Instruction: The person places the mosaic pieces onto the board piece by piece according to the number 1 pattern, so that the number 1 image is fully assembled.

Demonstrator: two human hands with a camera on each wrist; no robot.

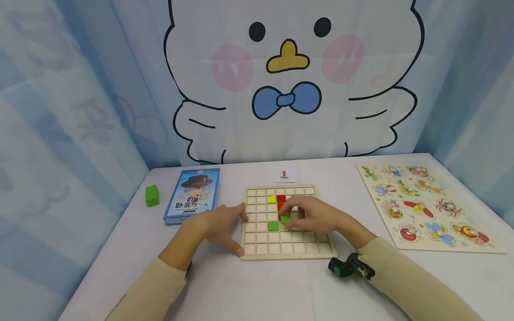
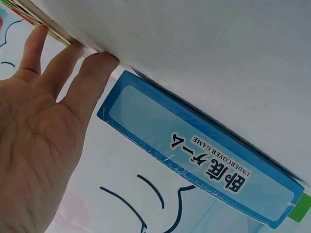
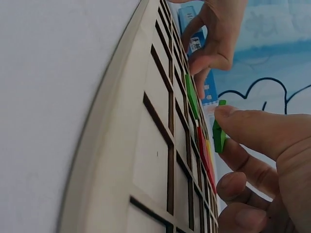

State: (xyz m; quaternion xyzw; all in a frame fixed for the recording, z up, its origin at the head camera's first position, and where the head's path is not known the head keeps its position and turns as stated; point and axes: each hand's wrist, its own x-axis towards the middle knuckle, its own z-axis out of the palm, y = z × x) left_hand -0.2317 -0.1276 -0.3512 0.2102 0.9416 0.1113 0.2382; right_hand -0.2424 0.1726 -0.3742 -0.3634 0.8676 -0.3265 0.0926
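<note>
A wooden grid board [image 1: 289, 257] with square cells lies flat on the table. In its cells sit a yellow tile [image 1: 271, 199], red tiles [image 1: 281, 198] in a column and a green tile [image 1: 273, 226]. My right hand [image 1: 317, 215] pinches another green tile [image 3: 219, 130] between thumb and finger, just above the cells right of the placed green one. Part of the red column is behind that hand. Along the board's left edge, my left hand [image 1: 214, 226] rests spread, its thumb and fingertips touching the rim.
Left of the board lies a blue game box [image 1: 188, 203], with a green block [image 1: 152, 196] beyond it. A small pattern card [image 1: 284, 175] lies behind the board. At the right is a wooden puzzle board [image 1: 405, 198] with animal pictures. A curtain [image 1: 289, 138] hangs behind the table.
</note>
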